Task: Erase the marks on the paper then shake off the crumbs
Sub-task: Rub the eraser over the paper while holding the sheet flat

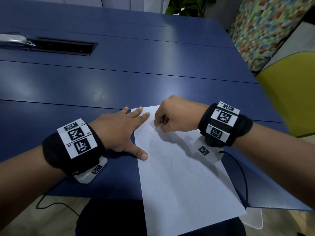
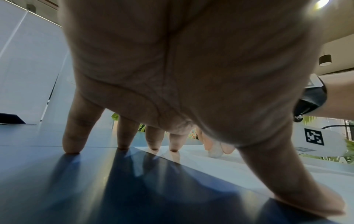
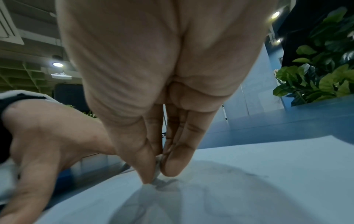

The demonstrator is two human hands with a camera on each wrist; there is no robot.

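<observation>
Blue table (image 1: 153, 65), cable hatch (image 1: 64, 46), plant (image 1: 185, 5)

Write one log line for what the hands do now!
left hand: flat, pressing paper edge | right hand: pinching eraser on marks | phase: erasing

We see a white paper (image 1: 179, 181) with faint pencil marks (image 1: 158, 147) flat on the table, a small eraser (image 1: 158, 127) touching its far end

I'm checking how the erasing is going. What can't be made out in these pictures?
- Eraser: mostly hidden by the right hand pinching it, in every view.
- Marks: too faint to read in the head view.
- Crumbs: too small to see.
- Paper: near end cut off by the head view's bottom edge.
</observation>
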